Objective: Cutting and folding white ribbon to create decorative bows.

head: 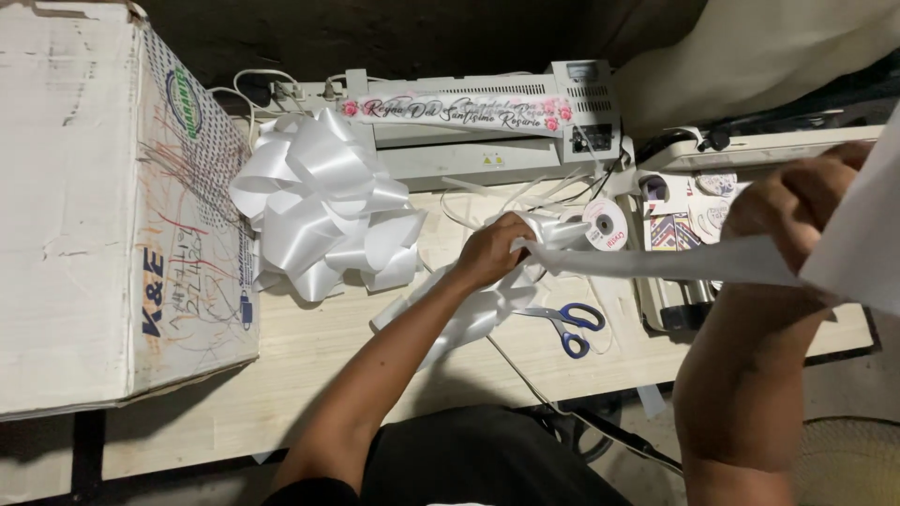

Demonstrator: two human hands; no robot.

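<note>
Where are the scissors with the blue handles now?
In the head view, the scissors lie on the wooden table, right of centre, just below the left hand and beside loose white ribbon.

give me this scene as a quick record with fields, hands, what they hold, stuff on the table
left hand: pinches folded loops of white ribbon over the wooden table
right hand: raised, pulls the same ribbon taut
finished bow: white, lying left of the hands
scissors: blue handles, flat on the table, untouched
ribbon spool: beside the left hand
laminator: grey, at the table's back edge
cardboard box: large, far left
</note>
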